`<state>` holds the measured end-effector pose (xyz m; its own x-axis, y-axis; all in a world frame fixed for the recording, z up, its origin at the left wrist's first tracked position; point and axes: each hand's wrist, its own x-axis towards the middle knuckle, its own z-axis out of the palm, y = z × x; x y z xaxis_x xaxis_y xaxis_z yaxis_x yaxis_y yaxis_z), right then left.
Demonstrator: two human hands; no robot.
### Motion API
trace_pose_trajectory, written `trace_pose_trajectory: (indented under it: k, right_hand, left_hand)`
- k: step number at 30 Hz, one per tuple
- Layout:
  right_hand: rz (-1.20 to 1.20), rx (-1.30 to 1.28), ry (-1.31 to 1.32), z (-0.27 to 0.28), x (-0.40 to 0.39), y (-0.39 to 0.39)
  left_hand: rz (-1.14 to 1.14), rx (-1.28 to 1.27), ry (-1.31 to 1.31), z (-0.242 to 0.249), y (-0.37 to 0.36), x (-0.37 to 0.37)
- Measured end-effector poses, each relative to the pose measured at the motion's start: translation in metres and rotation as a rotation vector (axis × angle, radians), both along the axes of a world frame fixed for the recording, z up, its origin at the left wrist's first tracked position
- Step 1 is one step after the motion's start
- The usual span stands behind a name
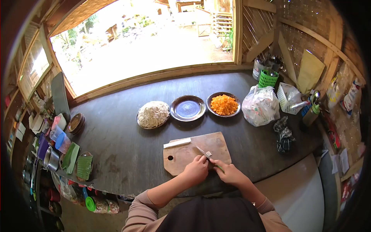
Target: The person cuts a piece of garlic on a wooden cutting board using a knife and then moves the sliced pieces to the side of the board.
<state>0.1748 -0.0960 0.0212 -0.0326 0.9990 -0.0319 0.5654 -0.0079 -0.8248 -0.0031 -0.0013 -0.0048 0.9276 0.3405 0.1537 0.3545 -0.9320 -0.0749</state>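
A wooden cutting board (177,160) with a round hole lies on the dark table. My right hand (228,172) is closed round a knife (201,150), whose blade points up and left over the board. Close beside it, my left hand (196,169) has its fingers pressed together near the blade; what they hold, if anything, is hidden. A small pale piece (209,154) sits against the blade, just past my fingertips. Along the board's upper left edge lies a long white strip (177,143).
Behind the board stand a plate of pale shreds (153,114), a dark plate (188,108) and a plate of orange pieces (224,104). A plastic bag (261,105), baskets and a dark crumpled cloth (284,134) are at right. Containers and a green leaf-like item (70,157) line the left.
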Motion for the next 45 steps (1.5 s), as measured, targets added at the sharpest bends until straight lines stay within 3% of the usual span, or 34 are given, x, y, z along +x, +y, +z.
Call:
trace_pose_trajectory:
  k: [3,6,8,12,17,21,23,26,33,36,38,45]
  right_hand:
    - [-0.005,0.128,0.027,-0.009,0.004,-0.007]
    - [-0.013,0.016,-0.001,0.005,0.007,-0.019]
    - [-0.047,-0.217,0.013,0.026,0.007,-0.026]
    - [-0.048,-0.099,0.020,0.011,0.013,-0.035]
    - [-0.055,-0.334,0.021,0.043,0.009,-0.035]
    - [-0.051,-0.209,0.020,0.019,0.007,-0.026]
    - [-0.022,0.067,0.019,0.001,0.003,-0.018]
    - [-0.026,-0.041,0.015,0.000,0.000,-0.004]
    - [-0.039,0.013,-0.025,-0.004,-0.004,-0.012]
    - [-0.043,0.060,-0.032,0.006,0.000,-0.023]
    - [-0.055,-0.213,-0.014,0.026,0.004,-0.030]
    - [-0.047,-0.136,0.010,0.024,0.009,-0.036]
  left_hand:
    - [-0.003,-0.001,-0.030,0.000,0.000,0.000]
    - [0.006,-0.007,-0.028,0.007,-0.002,0.000]
    - [-0.025,0.019,0.027,0.012,-0.002,0.000]
    - [-0.023,0.010,0.050,0.019,-0.004,-0.001]
    - [-0.025,0.034,-0.005,0.010,-0.002,-0.001]
    - [-0.031,0.023,0.028,0.016,-0.003,-0.001]
    - [-0.012,-0.030,0.066,0.019,-0.004,-0.001]
    - [-0.031,-0.004,0.060,0.010,-0.001,-0.001]
    - [-0.021,-0.007,0.007,0.002,0.002,-0.002]
    - [-0.028,0.033,0.146,0.008,0.001,-0.001]
    - [-0.049,0.023,-0.013,0.004,0.001,-0.002]
    - [-0.040,0.017,0.074,0.011,0.000,-0.002]
